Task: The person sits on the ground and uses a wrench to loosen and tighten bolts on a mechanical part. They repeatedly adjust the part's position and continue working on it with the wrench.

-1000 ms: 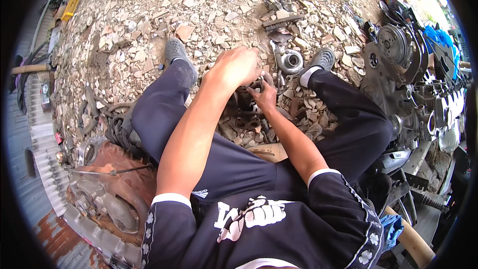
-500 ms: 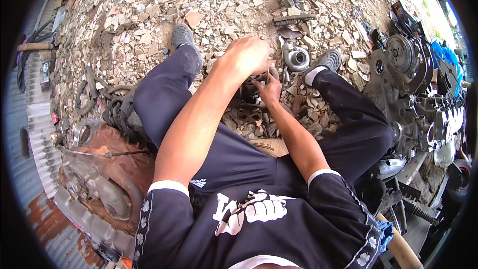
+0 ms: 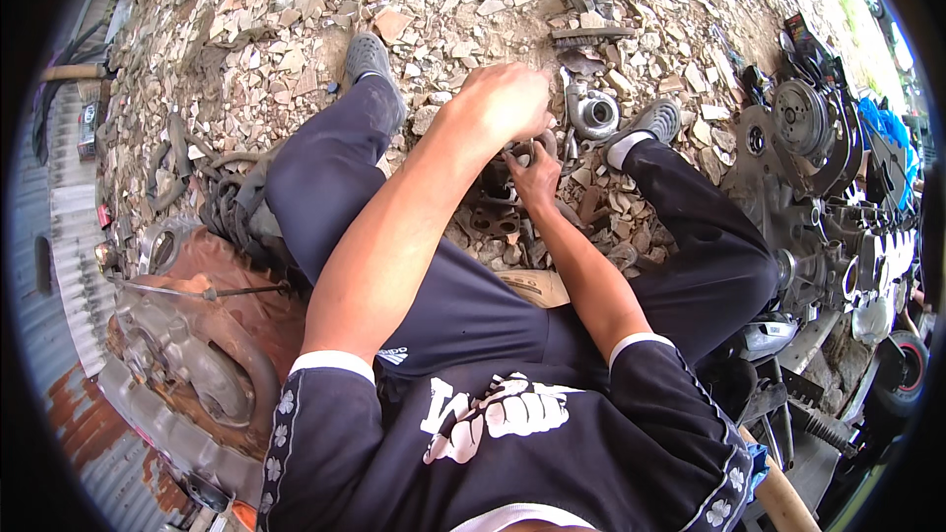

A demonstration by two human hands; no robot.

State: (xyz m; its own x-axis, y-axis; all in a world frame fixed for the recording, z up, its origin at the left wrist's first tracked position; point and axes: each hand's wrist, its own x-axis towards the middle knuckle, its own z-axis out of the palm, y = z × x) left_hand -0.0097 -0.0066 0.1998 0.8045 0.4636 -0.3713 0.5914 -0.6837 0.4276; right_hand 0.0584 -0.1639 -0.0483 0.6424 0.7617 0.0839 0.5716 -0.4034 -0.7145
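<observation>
Between my knees stands a dark, greasy metal engine part (image 3: pixel 493 221), with round openings in its lower flange. My right hand (image 3: pixel 537 177) is closed around the upper end of this part, thumb on the near side. Just above it and to the left, my left hand (image 3: pixel 507 103) is curled shut with its back upward. Its fingers point away from me, so whatever they grip is hidden. Right of both hands, a turbocharger (image 3: pixel 594 115) with a round silver housing lies on the stones, apart from them.
Broken stone and tile (image 3: pixel 266 69) cover the ground. A wire brush (image 3: pixel 593 34) lies beyond the turbocharger. Engine parts with a pulley (image 3: pixel 800 118) crowd the right side. At left are black hoses (image 3: pixel 232 197), a large metal casing (image 3: pixel 197 360) and corrugated sheet (image 3: pixel 74 197).
My left hand has shifted slightly up and to the right. My right hand keeps its hold on the metal part. The whole view has turned a little.
</observation>
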